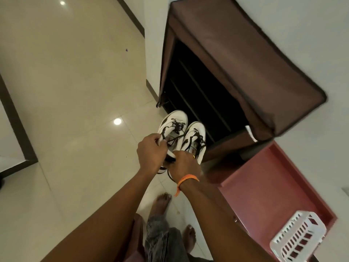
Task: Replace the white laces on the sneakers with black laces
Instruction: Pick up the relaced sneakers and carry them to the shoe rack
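Between the fingers of both hands, 2 white sneakers (182, 136) hang in the air, toes pointing away from the person and heels tucked toward the palms. The left hand (151, 153) grasps the heel end of the left shoe, its fingers curled over the collar; the right hand (184, 163) is clenched round the heel of the other shoe, with an orange wristband (186, 181) just behind it. Dark laces (178, 127) already run through the eyelets of both sneakers, and loose ends trail down below the fingers. No white laces can be made out.

Beyond the fingertips stands a brown fabric shoe rack (236, 59) with its front open and dark shelves inside. To the right of the fingers sits a red cabinet (279, 178) carrying a white plastic basket (298, 237). Below the fingers lies the tiled floor (75, 91).

By the look of it the relacing is done and the pair is being carried to the rack. To do this well, keep both heels firmly pinched, gather the dangling ends so they do not snag on a shelf edge, and slide the pair in toes first, level, on 1 shelf.
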The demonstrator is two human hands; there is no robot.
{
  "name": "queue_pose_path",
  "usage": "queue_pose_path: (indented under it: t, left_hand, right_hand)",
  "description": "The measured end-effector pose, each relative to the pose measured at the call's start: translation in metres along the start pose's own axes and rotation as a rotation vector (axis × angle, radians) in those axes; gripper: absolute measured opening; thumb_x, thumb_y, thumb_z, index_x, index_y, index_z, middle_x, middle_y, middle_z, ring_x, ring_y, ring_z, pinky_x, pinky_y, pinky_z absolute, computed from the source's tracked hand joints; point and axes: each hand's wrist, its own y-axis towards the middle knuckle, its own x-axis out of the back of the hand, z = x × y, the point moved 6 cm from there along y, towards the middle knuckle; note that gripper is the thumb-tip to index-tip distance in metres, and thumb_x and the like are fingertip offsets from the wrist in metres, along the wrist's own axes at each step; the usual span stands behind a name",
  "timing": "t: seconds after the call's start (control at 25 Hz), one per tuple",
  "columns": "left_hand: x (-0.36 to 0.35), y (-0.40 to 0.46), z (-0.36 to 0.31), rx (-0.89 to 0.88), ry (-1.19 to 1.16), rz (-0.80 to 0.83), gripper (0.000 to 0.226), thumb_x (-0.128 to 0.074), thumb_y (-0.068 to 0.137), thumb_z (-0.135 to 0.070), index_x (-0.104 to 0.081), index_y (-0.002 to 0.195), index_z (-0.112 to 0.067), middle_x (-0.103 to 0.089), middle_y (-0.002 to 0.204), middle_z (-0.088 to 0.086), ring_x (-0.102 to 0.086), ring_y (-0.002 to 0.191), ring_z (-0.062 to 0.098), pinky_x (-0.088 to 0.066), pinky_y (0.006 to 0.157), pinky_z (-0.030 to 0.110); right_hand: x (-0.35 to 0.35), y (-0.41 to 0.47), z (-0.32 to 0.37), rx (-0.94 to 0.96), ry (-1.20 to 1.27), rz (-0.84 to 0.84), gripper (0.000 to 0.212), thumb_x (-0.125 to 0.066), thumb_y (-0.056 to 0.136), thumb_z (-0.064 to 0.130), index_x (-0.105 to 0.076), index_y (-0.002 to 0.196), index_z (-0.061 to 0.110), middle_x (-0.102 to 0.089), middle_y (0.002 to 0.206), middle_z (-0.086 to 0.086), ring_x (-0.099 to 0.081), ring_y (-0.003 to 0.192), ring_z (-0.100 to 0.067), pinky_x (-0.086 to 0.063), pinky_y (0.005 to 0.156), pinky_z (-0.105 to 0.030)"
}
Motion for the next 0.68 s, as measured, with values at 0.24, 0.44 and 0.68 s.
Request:
queue_pose_path:
  t: [0.24, 0.44, 0.68]
  left_hand:
    - [-0.072, 0.09, 0.044, -0.119, -0.07, -0.057, 0.038, -0.048, 0.092, -0.054, -0.068, 0.102, -0.024, -0.062, 0.093, 0.001, -0.054, 0.093, 0.017, -0.036, 0.08, 0.025]
    - [-0.12, 0.137, 0.031, -0.114, -0.247, 0.003, 0.023, -0.063, 0.089, -0.031, -0.072, 0.106, -0.018, -0.067, 0.088, 0.004, -0.06, 0.085, 0.019, -0.035, 0.064, 0.014]
    - [-0.161, 0.181, 0.004, -0.171, -0.293, 0.018, 0.015, -0.066, 0.089, -0.016, -0.07, 0.093, -0.002, -0.05, 0.062, 0.0, -0.046, 0.055, 0.003, -0.034, 0.054, 0.008]
  right_hand:
    - [-0.013, 0.113, 0.005, -0.152, 0.021, -0.288, 0.018, -0.059, 0.087, 0.036, -0.069, 0.093, 0.022, -0.067, 0.097, -0.004, -0.063, 0.095, -0.03, -0.051, 0.07, -0.037]
    - [-0.009, 0.177, -0.008, -0.221, 0.019, -0.354, 0.029, -0.053, 0.09, 0.046, -0.069, 0.095, 0.022, -0.068, 0.098, -0.007, -0.062, 0.096, -0.032, -0.049, 0.069, -0.037]
    - [0.006, 0.24, -0.028, -0.257, -0.014, -0.413, 0.036, -0.048, 0.096, 0.043, -0.07, 0.101, 0.016, -0.068, 0.102, -0.013, -0.062, 0.099, -0.037, -0.051, 0.072, -0.041]
